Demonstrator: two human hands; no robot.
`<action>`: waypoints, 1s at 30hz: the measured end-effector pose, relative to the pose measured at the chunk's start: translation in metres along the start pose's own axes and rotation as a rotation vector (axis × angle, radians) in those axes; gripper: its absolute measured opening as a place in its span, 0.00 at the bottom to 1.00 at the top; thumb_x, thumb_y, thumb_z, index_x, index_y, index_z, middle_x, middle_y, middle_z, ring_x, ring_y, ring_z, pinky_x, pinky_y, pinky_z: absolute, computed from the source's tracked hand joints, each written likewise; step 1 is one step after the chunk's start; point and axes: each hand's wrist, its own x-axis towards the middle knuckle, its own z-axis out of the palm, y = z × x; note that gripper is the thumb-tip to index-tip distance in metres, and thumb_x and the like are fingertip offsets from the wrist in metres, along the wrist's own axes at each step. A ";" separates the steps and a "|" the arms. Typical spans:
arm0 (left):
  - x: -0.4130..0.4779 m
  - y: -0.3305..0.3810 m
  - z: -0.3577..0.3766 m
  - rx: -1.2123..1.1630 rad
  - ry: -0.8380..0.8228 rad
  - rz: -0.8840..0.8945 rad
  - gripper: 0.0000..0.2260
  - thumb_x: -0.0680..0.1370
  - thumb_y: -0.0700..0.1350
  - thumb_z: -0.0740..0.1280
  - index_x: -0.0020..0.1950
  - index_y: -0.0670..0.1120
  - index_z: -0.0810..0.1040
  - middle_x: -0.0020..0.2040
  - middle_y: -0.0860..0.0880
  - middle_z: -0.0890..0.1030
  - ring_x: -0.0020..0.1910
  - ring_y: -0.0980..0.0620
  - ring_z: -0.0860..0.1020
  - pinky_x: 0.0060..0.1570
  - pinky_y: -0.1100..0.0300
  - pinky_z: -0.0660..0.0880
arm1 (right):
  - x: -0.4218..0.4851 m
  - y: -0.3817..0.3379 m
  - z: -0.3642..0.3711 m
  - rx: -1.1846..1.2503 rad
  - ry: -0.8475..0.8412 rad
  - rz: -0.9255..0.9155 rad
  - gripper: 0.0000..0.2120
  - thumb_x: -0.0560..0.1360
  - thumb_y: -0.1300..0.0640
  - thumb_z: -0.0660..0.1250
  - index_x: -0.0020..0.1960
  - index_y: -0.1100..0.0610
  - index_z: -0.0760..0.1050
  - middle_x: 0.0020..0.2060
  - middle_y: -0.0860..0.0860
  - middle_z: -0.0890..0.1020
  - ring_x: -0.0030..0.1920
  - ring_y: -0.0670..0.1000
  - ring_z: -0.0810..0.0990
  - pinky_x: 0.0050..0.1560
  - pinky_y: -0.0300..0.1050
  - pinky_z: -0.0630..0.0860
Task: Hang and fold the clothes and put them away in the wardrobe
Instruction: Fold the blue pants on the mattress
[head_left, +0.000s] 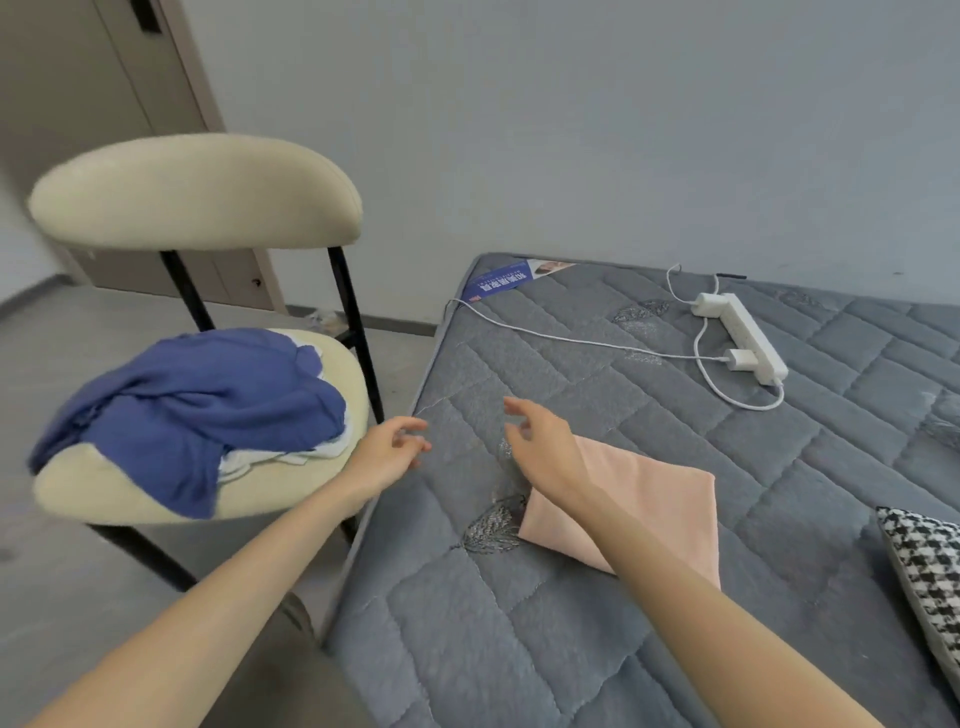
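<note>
A folded pink garment (644, 506) lies flat on the grey quilted mattress (519, 623). A crumpled blue garment (197, 410) lies on the cream chair seat (124, 493), with white cloth (291, 457) showing under its right edge. My left hand (387, 452) hovers over the mattress's left edge, between the chair and the pink garment, fingers loosely curled and holding nothing. My right hand (540, 444) hangs just above the pink garment's upper left corner, fingers relaxed and empty. My right forearm covers part of the pink garment.
A white power strip (743, 332) with a plugged charger and cable lies at the far side of the mattress. A houndstooth cushion (930, 577) sits at the right edge. The chair's black legs stand close to the mattress. A door (104, 104) is at the back left.
</note>
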 end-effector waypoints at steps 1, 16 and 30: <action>-0.004 -0.002 -0.013 -0.003 0.037 -0.001 0.11 0.80 0.38 0.60 0.61 0.45 0.74 0.47 0.49 0.81 0.37 0.55 0.78 0.39 0.65 0.74 | -0.001 -0.008 0.005 -0.016 -0.012 -0.029 0.20 0.80 0.57 0.60 0.71 0.54 0.70 0.66 0.49 0.75 0.65 0.53 0.73 0.66 0.50 0.70; -0.048 -0.083 -0.172 0.132 0.287 -0.052 0.21 0.81 0.44 0.61 0.74 0.50 0.65 0.66 0.48 0.75 0.62 0.50 0.74 0.54 0.61 0.69 | 0.028 -0.127 0.125 -0.060 -0.317 -0.174 0.22 0.80 0.55 0.58 0.74 0.53 0.63 0.68 0.54 0.72 0.63 0.55 0.74 0.60 0.49 0.71; 0.000 -0.182 -0.197 0.553 0.144 -0.177 0.29 0.80 0.51 0.62 0.78 0.49 0.54 0.77 0.46 0.59 0.76 0.46 0.57 0.71 0.52 0.61 | 0.116 -0.135 0.225 -0.111 -0.378 0.013 0.32 0.78 0.51 0.63 0.76 0.57 0.54 0.64 0.56 0.74 0.68 0.61 0.65 0.59 0.54 0.69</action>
